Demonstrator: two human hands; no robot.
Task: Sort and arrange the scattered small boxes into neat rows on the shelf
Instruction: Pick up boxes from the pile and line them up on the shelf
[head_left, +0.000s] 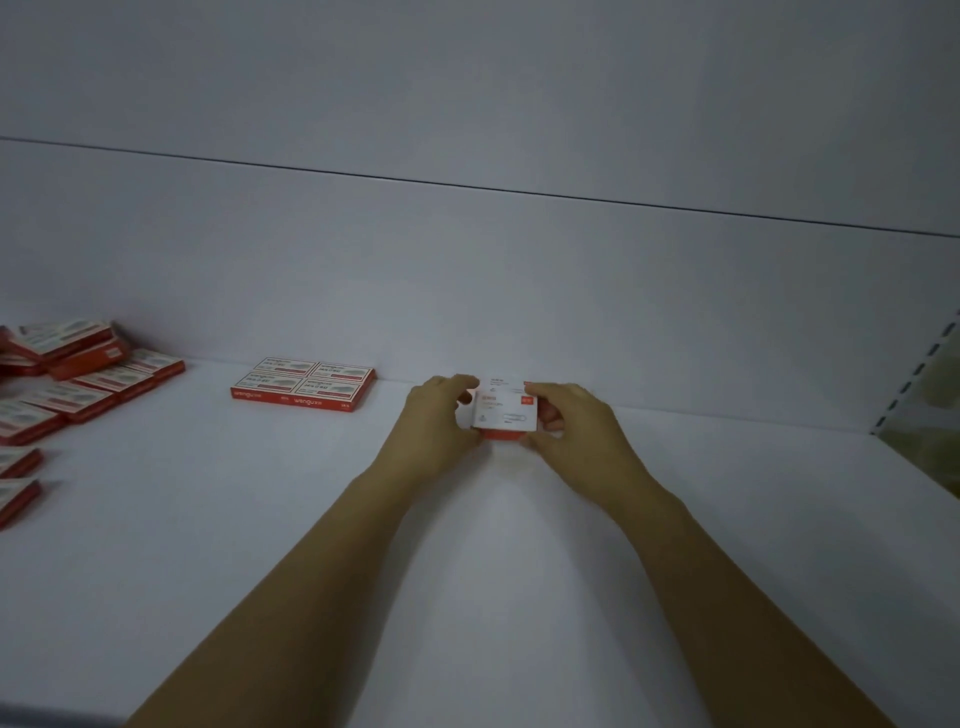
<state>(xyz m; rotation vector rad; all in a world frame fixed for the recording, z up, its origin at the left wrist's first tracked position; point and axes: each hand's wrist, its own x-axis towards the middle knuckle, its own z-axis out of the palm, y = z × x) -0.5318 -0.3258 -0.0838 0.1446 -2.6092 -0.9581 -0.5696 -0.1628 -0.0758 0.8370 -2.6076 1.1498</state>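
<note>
White shelf (208, 545): box (504, 409) held between left grip (437, 422), right grip (577, 427).

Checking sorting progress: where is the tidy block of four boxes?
Head view: the block of four boxes lies left of centre at the back of the shelf, between the scattered boxes far left and the box held by left hand and right hand.

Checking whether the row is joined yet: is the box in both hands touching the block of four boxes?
Apart. The head view shows bare shelf between the held box and the block of four.
</note>
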